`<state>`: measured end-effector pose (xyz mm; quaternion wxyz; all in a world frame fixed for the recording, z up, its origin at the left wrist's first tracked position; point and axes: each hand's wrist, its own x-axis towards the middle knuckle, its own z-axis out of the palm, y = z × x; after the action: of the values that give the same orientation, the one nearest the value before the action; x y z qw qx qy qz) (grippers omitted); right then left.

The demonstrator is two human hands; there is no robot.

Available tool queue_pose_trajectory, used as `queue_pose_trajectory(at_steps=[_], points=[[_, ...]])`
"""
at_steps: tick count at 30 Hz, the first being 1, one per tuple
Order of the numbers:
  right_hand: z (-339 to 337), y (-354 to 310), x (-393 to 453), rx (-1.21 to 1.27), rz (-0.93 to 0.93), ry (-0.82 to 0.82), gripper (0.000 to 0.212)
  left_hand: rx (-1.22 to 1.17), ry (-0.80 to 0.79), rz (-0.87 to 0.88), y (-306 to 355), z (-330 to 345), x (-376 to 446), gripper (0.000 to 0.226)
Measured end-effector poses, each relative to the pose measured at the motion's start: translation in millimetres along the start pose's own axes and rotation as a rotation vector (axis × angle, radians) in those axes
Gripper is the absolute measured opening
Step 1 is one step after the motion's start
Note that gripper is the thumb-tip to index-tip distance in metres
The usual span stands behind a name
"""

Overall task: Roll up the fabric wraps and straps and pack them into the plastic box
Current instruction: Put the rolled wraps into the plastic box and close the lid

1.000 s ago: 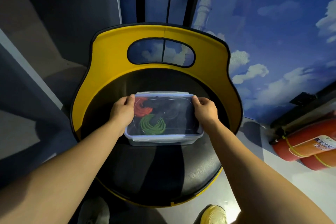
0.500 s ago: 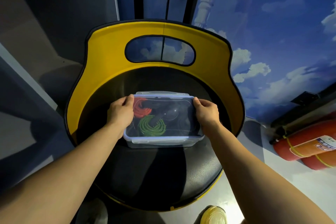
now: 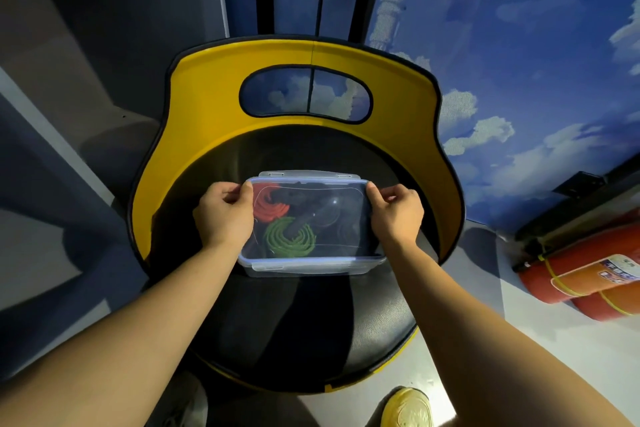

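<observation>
I'm closing up the plastic box (image 3: 311, 260) on the chair seat (image 3: 311, 329), rolled orange wrap (image 3: 272, 208) and green wrap (image 3: 289, 239) inside, left hand (image 3: 225, 215) and right hand (image 3: 396, 213) curled onto the lid (image 3: 339, 204) ends; next probably pressing latches shut.

Fire extinguisher (image 3: 588, 274) label print too blurred; unreadable.

A: Hands changed? 
B: Yes, left hand (image 3: 224, 215) and right hand (image 3: 397, 213) now curl fingers at the lid's (image 3: 311, 215) far corners, thumbs pinching; before they lay flatter along the sides.
</observation>
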<state>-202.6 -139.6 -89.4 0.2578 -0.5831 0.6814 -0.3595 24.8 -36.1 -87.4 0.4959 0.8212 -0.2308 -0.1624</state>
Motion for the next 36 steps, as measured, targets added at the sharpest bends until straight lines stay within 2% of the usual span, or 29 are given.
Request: queue_pose_trajectory(at_steps=[5, 8, 15, 17, 23, 26, 28, 31, 36], points=[[-5, -1, -11, -0.117, -0.090, -0.012, 0.033, 0.114, 0.073, 0.071, 0, -4, -5, 0.033], [-7, -5, -17, -0.107, -0.010, -0.055, 0.035, 0.132, 0.078, 0.056, 7, -6, -10, 0.034], [-9, -6, -21, 0.032, 0.151, -0.010, 0.024, 0.149, 0.082, -0.024, 13, -9, -14, 0.035], [-13, -7, -27, 0.039, 0.120, -0.015, 0.025, 0.114, 0.083, -0.024, 12, -14, -18, 0.033], [-19, 4, -57, 0.006, -0.006, -0.135, 0.035, -0.009, -0.087, 0.036, -11, -36, -46, 0.034], [-29, 5, -67, 0.015, -0.023, -0.105, 0.026, -0.037, -0.100, 0.020, -19, -45, -53, 0.035], [-39, 4, -72, 0.027, 0.012, -0.105, 0.021, -0.076, -0.117, -0.008, -21, -50, -58, 0.036], [-49, 4, -76, -0.017, 0.053, -0.133, 0.024, -0.094, -0.181, -0.035, -26, -52, -66, 0.040], [-48, 10, -78, 0.155, 0.182, -0.185, 0.020, -0.207, -0.314, -0.104, -32, -54, -71, 0.043]])
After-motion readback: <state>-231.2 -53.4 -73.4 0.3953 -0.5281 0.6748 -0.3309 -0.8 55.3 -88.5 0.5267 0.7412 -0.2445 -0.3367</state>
